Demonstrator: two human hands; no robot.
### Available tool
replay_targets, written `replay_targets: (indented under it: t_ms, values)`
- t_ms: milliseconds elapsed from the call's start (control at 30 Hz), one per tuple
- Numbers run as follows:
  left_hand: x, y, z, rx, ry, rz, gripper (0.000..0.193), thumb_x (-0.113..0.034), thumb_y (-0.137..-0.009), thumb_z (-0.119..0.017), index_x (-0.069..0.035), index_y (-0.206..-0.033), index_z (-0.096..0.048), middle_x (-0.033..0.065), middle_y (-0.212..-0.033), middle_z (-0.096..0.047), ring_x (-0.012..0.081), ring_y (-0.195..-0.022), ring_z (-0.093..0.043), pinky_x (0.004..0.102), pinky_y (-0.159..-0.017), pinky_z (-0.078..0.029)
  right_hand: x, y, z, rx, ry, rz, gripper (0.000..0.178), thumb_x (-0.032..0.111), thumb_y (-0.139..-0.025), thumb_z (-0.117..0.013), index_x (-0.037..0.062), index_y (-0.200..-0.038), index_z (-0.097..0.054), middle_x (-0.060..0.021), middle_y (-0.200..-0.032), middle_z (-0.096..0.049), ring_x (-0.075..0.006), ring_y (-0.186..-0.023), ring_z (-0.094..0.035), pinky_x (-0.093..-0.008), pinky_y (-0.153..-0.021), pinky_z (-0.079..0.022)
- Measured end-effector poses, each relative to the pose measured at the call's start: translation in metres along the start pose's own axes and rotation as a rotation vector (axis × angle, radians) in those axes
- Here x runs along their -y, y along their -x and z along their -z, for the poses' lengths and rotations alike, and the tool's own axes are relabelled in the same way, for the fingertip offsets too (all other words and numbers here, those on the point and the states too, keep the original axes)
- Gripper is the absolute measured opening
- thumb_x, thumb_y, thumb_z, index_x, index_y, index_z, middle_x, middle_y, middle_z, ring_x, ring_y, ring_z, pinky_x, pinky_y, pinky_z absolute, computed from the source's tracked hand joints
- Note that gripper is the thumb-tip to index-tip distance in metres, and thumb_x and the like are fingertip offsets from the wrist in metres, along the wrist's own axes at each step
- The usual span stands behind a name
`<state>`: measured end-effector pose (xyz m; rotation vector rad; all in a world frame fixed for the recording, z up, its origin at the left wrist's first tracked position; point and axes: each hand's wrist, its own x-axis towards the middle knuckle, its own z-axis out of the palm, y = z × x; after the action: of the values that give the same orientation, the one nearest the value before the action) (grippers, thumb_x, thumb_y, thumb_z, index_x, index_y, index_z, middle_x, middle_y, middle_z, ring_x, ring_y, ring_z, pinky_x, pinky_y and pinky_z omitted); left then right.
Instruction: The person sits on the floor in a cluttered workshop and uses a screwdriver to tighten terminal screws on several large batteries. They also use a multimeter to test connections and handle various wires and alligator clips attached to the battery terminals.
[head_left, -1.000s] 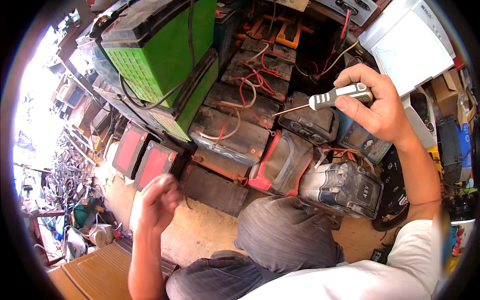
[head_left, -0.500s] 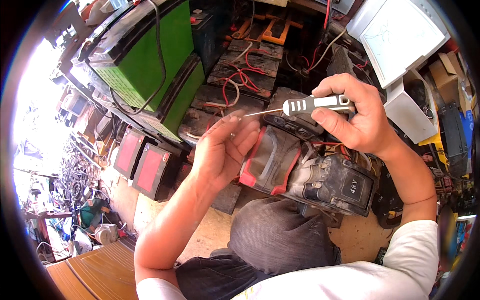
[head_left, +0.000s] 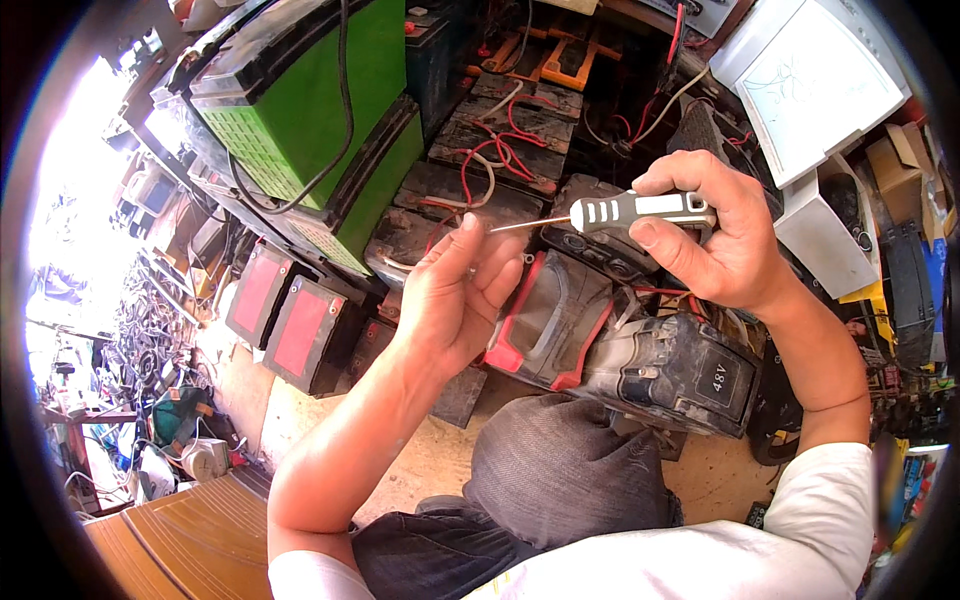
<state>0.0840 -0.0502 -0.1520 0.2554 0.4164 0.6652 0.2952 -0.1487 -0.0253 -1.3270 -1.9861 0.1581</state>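
My right hand (head_left: pixel 728 235) is wrapped round a grey-and-white screwdriver (head_left: pixel 640 208), thumb below and forefinger above, its shaft pointing left across the view. My left hand (head_left: pixel 440 300) is raised at the shaft's far end, its fingers parted; I cannot tell whether they touch the tip. Below my hands sits a red-trimmed black case (head_left: pixel 590 305), beside a dusty grey-and-black case (head_left: pixel 665 375). Green-sided batteries (head_left: pixel 320 130) stand stacked to my left.
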Motion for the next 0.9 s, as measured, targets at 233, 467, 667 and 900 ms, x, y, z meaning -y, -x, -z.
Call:
replay_targets:
  t_ms: [233, 467, 667, 900]
  values:
    - [-0.004, 0.005, -0.004, 0.030, 0.031, -0.002, 0.021, -0.023, -0.096, -0.060, -0.003, -0.104, -0.061, 0.0094, -0.098, -0.068, 0.0162, -0.088, -0.069, 0.0272, -0.074, -0.061, -0.001, -0.003, 0.001, -0.034, -0.046, -0.058, 0.023, 0.013, -0.085, -0.072, 0.0018, -0.100, -0.060, -0.0022, -0.076, -0.063, -0.0060, -0.065, -0.055, -0.0222, -0.057, -0.044]
    - [-0.004, 0.006, -0.007, -0.014, 0.008, -0.033, 0.021, -0.023, -0.097, -0.058, -0.003, -0.103, -0.061, 0.0093, -0.097, -0.069, 0.0153, -0.086, -0.070, 0.0263, -0.071, -0.061, 0.003, -0.006, -0.002, -0.027, -0.021, -0.054, 0.023, 0.012, -0.084, -0.073, 0.0016, -0.100, -0.060, -0.0017, -0.076, -0.063, -0.0057, -0.065, -0.055, -0.0224, -0.057, -0.043]
    - [-0.003, 0.003, -0.002, -0.007, -0.022, -0.032, 0.025, -0.025, -0.096, -0.061, -0.003, -0.107, -0.059, 0.0113, -0.101, -0.067, 0.0161, -0.086, -0.068, 0.0267, -0.073, -0.059, 0.006, -0.014, 0.000, 0.089, 0.087, 0.206, 0.027, 0.011, -0.077, -0.077, 0.0045, -0.099, -0.062, -0.0055, -0.078, -0.062, -0.0171, -0.061, -0.058, -0.0263, -0.054, -0.044]
    - [-0.002, 0.001, -0.003, -0.073, -0.063, -0.070, 0.029, -0.028, -0.097, -0.060, -0.001, -0.108, -0.059, 0.0096, -0.096, -0.066, 0.0132, -0.078, -0.064, 0.0258, -0.070, -0.058, 0.006, -0.017, -0.005, 0.110, 0.280, 0.484, 0.035, 0.010, -0.069, -0.079, 0.0112, -0.100, -0.064, -0.0046, -0.074, -0.053, -0.0229, -0.059, -0.053, -0.0329, -0.052, -0.039]
